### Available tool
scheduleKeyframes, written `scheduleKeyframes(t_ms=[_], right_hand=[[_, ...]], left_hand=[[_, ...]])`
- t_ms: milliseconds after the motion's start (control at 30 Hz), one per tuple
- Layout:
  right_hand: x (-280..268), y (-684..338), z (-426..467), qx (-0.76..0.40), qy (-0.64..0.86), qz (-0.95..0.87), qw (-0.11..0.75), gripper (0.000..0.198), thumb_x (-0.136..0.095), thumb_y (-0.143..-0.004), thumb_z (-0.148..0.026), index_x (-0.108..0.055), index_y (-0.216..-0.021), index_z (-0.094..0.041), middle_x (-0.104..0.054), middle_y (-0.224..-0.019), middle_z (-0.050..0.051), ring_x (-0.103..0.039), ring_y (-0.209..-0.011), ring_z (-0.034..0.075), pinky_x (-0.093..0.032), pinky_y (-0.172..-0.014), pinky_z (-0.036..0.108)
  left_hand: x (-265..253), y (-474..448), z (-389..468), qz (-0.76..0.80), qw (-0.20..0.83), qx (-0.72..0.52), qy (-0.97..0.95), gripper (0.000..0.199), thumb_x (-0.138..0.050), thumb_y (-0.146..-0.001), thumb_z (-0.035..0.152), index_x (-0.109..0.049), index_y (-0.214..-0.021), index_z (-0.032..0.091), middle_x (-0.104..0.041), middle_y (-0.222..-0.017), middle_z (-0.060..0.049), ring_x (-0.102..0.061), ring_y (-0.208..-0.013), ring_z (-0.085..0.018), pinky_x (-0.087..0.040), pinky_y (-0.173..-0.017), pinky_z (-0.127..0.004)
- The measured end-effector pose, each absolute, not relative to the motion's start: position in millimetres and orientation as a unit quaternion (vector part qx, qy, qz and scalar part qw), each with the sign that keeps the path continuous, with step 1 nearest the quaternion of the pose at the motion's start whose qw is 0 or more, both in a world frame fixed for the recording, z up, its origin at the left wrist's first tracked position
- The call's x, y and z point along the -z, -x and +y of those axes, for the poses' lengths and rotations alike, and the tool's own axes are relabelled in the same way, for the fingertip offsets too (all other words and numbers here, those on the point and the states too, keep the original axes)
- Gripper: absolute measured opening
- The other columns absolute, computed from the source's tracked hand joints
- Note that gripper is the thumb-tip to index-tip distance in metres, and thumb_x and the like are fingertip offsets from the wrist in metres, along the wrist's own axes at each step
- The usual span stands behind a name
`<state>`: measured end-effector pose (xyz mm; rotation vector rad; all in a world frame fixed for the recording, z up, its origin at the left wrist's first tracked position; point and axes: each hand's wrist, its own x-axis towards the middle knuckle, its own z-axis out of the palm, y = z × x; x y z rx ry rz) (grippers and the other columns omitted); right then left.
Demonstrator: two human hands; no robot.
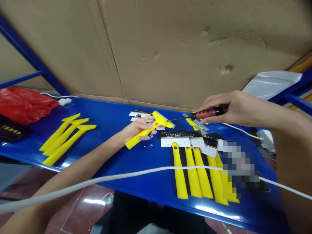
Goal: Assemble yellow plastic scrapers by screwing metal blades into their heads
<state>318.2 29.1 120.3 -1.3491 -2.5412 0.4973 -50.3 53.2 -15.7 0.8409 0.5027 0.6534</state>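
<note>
My left hand point(140, 127) is closed around the neck of a yellow scraper point(138, 137), its head tilted up to the right with a blade along the far edge. My right hand point(225, 105) grips a screwdriver point(207, 113) with a red and black handle. The screwdriver's thin shaft points left, and its tip meets the scraper's head at a small screw or hole. Below my left hand, several small screws point(150, 145) lie on the blue table point(117, 174).
Several carded yellow scrapers point(179, 172) lie in front at right, partly under a pixelated patch. Three yellow handles point(69, 143) and a red plastic bag point(26, 104) are at left. Printed cards point(140, 113) lie behind my left hand. A white cable point(117, 177) crosses the foreground; cardboard point(156, 48) stands behind.
</note>
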Motion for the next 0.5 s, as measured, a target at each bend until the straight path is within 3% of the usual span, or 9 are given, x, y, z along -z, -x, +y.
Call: scheduleKeyframes(t_ms=[500], right_hand=[[-120.6,-318.7,29.9,-0.164,0.452,-0.872,0.09,0.051,-0.081,-0.096,-0.06,-0.091,-0.123,-0.018,-0.085,-0.125,0.016,-0.081,-0.104,0.031,-0.061,-0.087,0.041]], left_hand=[[18.0,50.1,54.2,0.231,0.833,-0.306,-0.399,0.043,-0.075,-0.093,0.003,-0.067,-0.133,0.016,-0.076,-0.122,-0.016,-0.076,-0.079,-0.017,-0.037,-0.038,-0.015]])
